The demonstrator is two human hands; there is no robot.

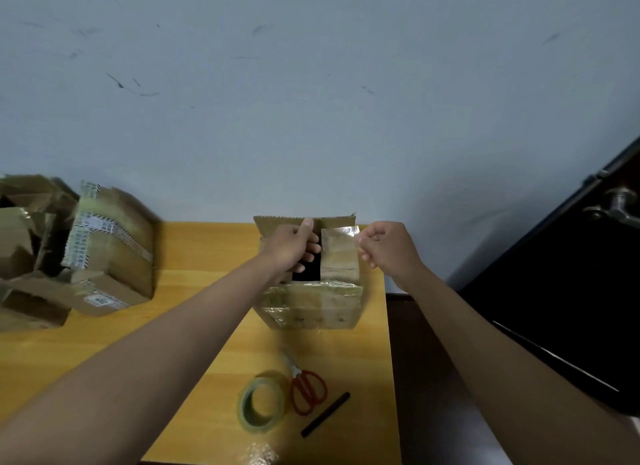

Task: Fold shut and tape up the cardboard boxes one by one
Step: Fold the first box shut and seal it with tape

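A small cardboard box (311, 305) stands at the far right of the wooden table (194, 326), its top still gaping with a dark opening in the middle. My left hand (294, 248) grips the left inner flap, thumb up against the raised far flap. My right hand (384, 246) pinches the outer edge of the right flap (339, 253), which carries shiny tape. A roll of clear tape (261, 404) lies near the table's front, beside red-handled scissors (306, 388).
A black marker (325, 414) lies right of the scissors. Several worn, taped cardboard boxes (104, 250) are heaped at the table's left. A pale wall rises behind. A dark door with a metal handle (616, 205) is at the right, past the table's edge.
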